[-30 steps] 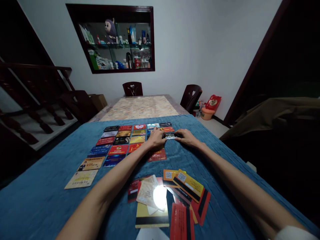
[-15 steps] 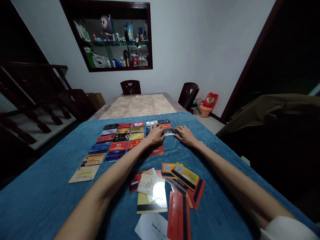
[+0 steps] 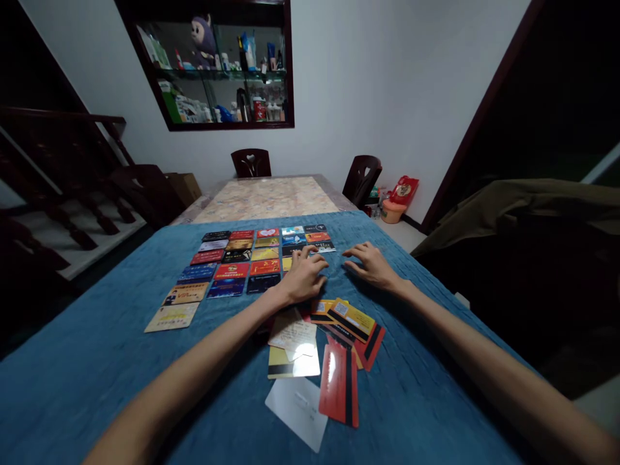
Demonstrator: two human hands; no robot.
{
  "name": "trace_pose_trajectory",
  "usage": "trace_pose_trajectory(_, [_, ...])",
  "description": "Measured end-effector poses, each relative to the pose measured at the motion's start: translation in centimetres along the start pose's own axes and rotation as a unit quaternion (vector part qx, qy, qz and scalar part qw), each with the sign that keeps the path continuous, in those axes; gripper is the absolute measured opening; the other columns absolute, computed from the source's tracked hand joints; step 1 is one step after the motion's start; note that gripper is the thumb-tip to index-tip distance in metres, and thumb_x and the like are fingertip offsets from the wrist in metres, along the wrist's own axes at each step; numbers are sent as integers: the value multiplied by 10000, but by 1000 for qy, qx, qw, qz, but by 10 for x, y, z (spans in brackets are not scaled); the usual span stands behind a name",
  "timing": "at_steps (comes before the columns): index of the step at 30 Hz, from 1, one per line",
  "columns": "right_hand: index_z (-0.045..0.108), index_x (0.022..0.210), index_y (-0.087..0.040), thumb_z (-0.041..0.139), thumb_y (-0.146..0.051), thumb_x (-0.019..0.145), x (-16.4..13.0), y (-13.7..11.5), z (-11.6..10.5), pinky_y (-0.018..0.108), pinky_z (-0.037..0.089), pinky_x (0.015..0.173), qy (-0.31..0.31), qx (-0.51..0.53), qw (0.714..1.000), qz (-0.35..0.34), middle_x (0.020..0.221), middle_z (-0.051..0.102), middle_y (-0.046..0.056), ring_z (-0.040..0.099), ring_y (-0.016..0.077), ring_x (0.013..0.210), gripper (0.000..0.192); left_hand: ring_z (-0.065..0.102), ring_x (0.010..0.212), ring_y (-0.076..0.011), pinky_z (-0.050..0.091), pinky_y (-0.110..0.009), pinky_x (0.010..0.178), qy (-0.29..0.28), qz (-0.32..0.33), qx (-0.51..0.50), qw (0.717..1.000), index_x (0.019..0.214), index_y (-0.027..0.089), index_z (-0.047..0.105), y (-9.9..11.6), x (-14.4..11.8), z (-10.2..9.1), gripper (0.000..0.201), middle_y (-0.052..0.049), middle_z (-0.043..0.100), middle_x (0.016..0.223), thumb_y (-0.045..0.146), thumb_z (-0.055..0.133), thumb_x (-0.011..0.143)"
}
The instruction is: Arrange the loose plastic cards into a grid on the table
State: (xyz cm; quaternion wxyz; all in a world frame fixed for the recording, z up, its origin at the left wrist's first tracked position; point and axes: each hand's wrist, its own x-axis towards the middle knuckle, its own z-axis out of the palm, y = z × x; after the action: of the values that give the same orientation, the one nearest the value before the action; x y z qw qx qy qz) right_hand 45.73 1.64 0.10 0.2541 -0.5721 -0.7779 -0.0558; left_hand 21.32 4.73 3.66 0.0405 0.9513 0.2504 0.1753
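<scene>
Plastic cards lie in tidy rows (image 3: 242, 258) on a blue cloth (image 3: 97, 361) covering the table. A loose heap of cards (image 3: 334, 336) sits nearer to me, some showing black magnetic stripes. My left hand (image 3: 304, 274) hovers palm down over the right end of the rows, fingers spread, holding nothing. My right hand (image 3: 371, 263) rests beside it on the cloth, fingers apart, also empty. A white card (image 3: 295, 410) lies closest to me.
Beyond the cloth, a marble-patterned tabletop (image 3: 266, 197) with two dark chairs (image 3: 252, 161) at the far end. A wall niche (image 3: 217, 64) holds bottles and a plush toy. Stairs at the left, a draped brown cover (image 3: 523, 206) at the right.
Both hands have pulled back toward me from the far-right cards of the rows. The card they were touching now lies in place in the grid.
</scene>
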Motion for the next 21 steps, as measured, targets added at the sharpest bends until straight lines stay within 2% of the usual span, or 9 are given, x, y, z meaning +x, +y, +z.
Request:
trace_pose_trajectory(6, [733, 1021, -219, 525, -341, 960, -22, -23, -16, 394, 442, 853, -7, 43, 999, -32, 985, 724, 98, 576, 250, 926, 249, 368, 1345, -345, 290, -571, 1089, -41, 29, -37, 998, 1182, 220, 649, 26, -29, -3, 327, -97, 655, 1229, 227, 613, 857])
trace_pose_trajectory(11, [729, 941, -217, 559, -354, 943, -43, -45, -31, 375, 445, 801, -35, 70, 996, -45, 914, 724, 83, 587, 241, 895, 218, 353, 1370, -356, 291, -592, 1083, -74, 45, -63, 994, 1140, 209, 642, 41, -44, -3, 300, -107, 645, 1256, 225, 624, 841])
trace_pose_trajectory(16, [724, 954, -226, 581, -400, 923, -58, -61, -37, 382, 447, 834, -74, 91, 991, -57, 955, 730, 74, 604, 230, 909, 227, 357, 1376, -358, 308, -597, 1068, -86, 57, -83, 991, 1155, 225, 633, 46, -50, 3, 309, -102, 647, 1254, 200, 599, 848])
trace_pose_trajectory(21, [714, 901, -233, 592, -448, 905, -66, -71, -43, 382, 432, 794, -143, 60, 986, -63, 900, 712, 70, 593, 229, 862, 248, 358, 1374, -364, 313, -598, 1071, -98, 65, -82, 990, 1117, 244, 664, 45, -50, 5, 269, -86, 668, 1204, 199, 607, 859])
